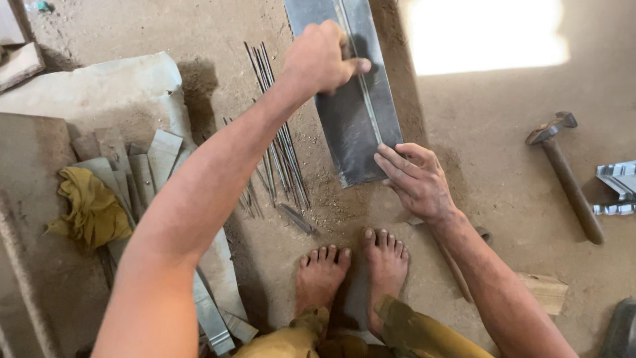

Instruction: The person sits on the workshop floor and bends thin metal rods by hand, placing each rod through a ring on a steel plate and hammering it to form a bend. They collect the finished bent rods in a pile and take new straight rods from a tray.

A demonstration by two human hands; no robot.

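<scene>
Head view: left hand (321, 56) is closed in a fist, pressing down on the upper part of a grey sheet-metal strip (351, 113) lying flat on the dirt floor (490, 132). Can't tell if the fist holds anything. Right hand (414, 179) is open, fingers (391, 162) spread flat on the strip's near right corner, pinning it. Strip has a raised seam (363, 86) running lengthwise down its middle; far end runs out of frame at top.

Just left of strip: bundle of thin metal rods (278, 146) on the floor, under the left forearm. Bare feet (351, 265) planted just below the strip's near edge. Further left: pile of cut metal strips (139, 166) with a yellow rag (89, 209) on it. Right, well apart: hammer (563, 172) with wooden handle, folded metal pieces (616, 185) at the frame edge. Wood block (546, 288) near the right forearm.
</scene>
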